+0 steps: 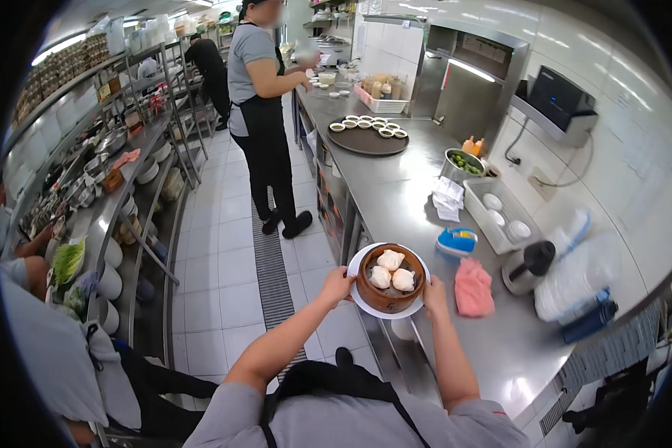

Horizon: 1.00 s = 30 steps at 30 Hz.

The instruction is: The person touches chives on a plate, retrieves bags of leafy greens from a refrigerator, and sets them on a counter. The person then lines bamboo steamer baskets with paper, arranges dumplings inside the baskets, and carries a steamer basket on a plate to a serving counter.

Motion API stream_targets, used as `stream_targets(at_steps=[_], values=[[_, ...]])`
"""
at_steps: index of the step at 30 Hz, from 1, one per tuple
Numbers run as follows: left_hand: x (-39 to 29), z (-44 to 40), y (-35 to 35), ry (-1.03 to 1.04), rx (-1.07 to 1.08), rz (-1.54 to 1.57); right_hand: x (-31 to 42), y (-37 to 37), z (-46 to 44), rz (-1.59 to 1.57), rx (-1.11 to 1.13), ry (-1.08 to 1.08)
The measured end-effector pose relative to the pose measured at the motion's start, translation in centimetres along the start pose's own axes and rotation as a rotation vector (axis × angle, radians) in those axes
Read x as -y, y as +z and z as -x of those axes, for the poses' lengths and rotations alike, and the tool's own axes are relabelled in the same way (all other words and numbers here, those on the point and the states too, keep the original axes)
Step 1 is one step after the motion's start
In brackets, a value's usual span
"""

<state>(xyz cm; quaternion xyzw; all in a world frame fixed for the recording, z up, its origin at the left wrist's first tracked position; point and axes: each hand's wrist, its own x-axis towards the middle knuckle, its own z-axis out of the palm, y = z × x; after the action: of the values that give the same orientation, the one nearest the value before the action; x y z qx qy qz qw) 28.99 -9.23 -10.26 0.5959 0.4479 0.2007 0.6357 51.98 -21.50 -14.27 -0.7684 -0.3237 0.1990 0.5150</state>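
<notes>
A round bamboo steamer [390, 301] rests on a white plate [358, 299] in front of me, beside the edge of the steel counter. Three pale dumplings [390, 260] lie inside it. My left hand [338, 286] grips the plate's left rim, its fingers partly hidden beneath. On the opposite rim, my right hand [434, 296] holds the plate. Close to my right hand on the counter is a pink cloth [473, 288], with a blue and white object [456, 240] just behind it.
The steel counter [425, 201] bears a round brown tray [366, 142] of small dishes, a white basket [485, 224] and a metal jug [526, 267]. A co-worker [261, 104] stands ahead on the left; another person [75, 358] is at the lower left, beside the shelves [164, 142].
</notes>
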Motion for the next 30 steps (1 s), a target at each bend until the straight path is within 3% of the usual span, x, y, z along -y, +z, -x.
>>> stream_targets(at_steps=[2,4,7,8,11,13,15,16,18,19,21,22,23,25,27,30], values=[[0.5,-6.1,0.0,-0.025,-0.039,0.021,1.2,1.2,-4.7,0.052,0.0,-0.008],[1.0,-11.5,0.0,-0.051,-0.071,0.042,2.8,1.8,-9.4,0.323,0.088,0.014],[-0.6,-17.1,-0.3,-0.088,-0.135,0.025,0.1,4.6,-17.2,0.507,0.072,-0.065],[-1.5,-18.4,-0.4,-0.095,-0.156,-0.016,-0.1,5.1,-19.1,0.554,0.04,-0.188],[-3.6,-22.5,-1.0,-0.122,-0.207,-0.112,0.7,6.3,-24.5,0.521,0.07,-0.212],[-5.0,-25.3,-1.5,0.015,-0.218,-0.334,2.2,6.9,-27.5,0.611,0.014,-0.198],[-4.8,-28.9,-1.6,-0.093,-0.249,-0.023,1.3,7.9,-31.2,0.638,-0.02,-0.247],[-4.9,-29.9,-1.7,-0.109,-0.242,-0.034,1.8,8.1,-32.5,0.621,-0.012,-0.201],[-5.1,-31.3,-1.6,-0.03,-0.324,0.316,2.4,8.3,-34.9,0.624,-0.013,-0.192],[-6.5,-30.5,-2.0,-0.051,-0.233,0.281,1.3,8.3,-36.2,0.61,-0.035,-0.216],[-8.5,-27.8,-2.0,-0.098,-0.202,0.313,2.3,7.0,-36.1,0.613,-0.086,-0.119],[-7.4,-27.6,-2.5,-0.098,-0.202,0.314,3.6,6.1,-35.3,0.544,-0.186,-0.215],[-5.2,-27.1,-3.2,-0.129,-0.233,0.306,5.2,5.2,-34.3,0.472,-0.28,-0.317],[-1.2,-24.6,-5.2,-0.208,-0.305,0.319,9.1,3.6,-29.1,0.286,-0.246,-0.328],[2.5,-21.6,-7.5,-0.283,-0.397,0.388,12.9,3.3,-23.4,-0.159,-0.359,-0.331],[7.8,-15.3,-11.2,-0.321,-0.534,0.516,15.1,3.8,-16.6,-0.287,-0.314,-0.476]])
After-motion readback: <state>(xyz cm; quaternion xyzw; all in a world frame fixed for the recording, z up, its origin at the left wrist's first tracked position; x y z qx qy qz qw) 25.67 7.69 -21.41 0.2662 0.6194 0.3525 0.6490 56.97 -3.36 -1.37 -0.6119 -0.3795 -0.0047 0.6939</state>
